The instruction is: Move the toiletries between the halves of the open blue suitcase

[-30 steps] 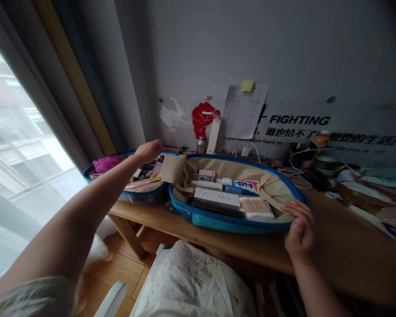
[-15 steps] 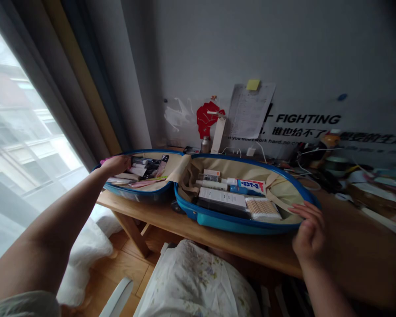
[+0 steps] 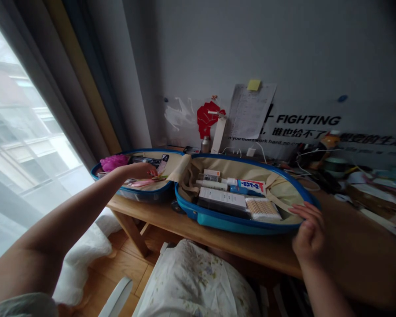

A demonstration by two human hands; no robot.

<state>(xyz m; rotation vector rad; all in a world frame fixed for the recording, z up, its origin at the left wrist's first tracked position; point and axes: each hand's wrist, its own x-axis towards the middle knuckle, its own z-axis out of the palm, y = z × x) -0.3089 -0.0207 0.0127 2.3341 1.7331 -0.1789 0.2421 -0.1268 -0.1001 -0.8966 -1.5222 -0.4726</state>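
Note:
A blue suitcase [image 3: 247, 229] lies unfolded on a wooden desk, both halves holding small items. My left hand [image 3: 145, 170] reaches into its left half, close to a phone-like item [image 3: 163, 163] and some pink items [image 3: 145, 182]. Its fingertips are too small and blurred to read. A bright pink bath puff [image 3: 113, 162] sits in the far-left end. My right hand [image 3: 308, 226] rests on the right rim, its fingers stretched over the edge. In the right half are a toothpaste box [image 3: 251, 186], a pack of cotton swabs [image 3: 263, 208], a white-topped box [image 3: 221, 198] and a white tube [image 3: 211, 185].
Behind the suitcase stand a white lamp [image 3: 218, 134] and a small bottle [image 3: 205, 144]. Cables and clutter [image 3: 376, 189] cover the desk's right rear. A curtained window [image 3: 29, 145] is to the left. A white chair armrest [image 3: 116, 297] is below.
My left hand has moved right, from the far-left end toward the middle of the left half. The pink bath puff now shows fully behind my wrist. My right hand stays on the rim.

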